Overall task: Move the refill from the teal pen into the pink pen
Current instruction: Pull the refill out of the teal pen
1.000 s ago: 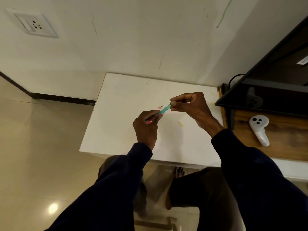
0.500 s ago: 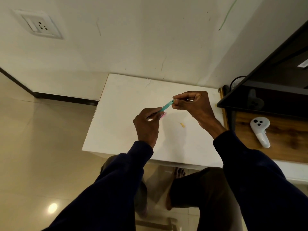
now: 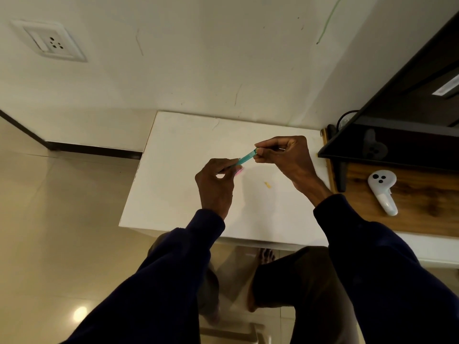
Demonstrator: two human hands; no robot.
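A teal pen (image 3: 247, 157) slants between my two hands above the white table (image 3: 173, 175). My left hand (image 3: 216, 184) pinches its lower end. My right hand (image 3: 285, 157) pinches its upper end with thumb and forefinger. A small pink piece (image 3: 239, 171), likely part of the pink pen, peeks out just under my left fingers; most of it is hidden. I cannot see the refill itself.
A small yellow scrap (image 3: 267, 184) lies on the table below my right hand. To the right stands a wooden desk (image 3: 422, 212) with a white controller (image 3: 382, 192) under a black shelf (image 3: 397, 135). The wall runs behind the table; tiled floor lies to the left.
Both hands have shifted slightly up and right with the teal pen held between them. The pink piece now shows under my left fingers instead of in front of them.
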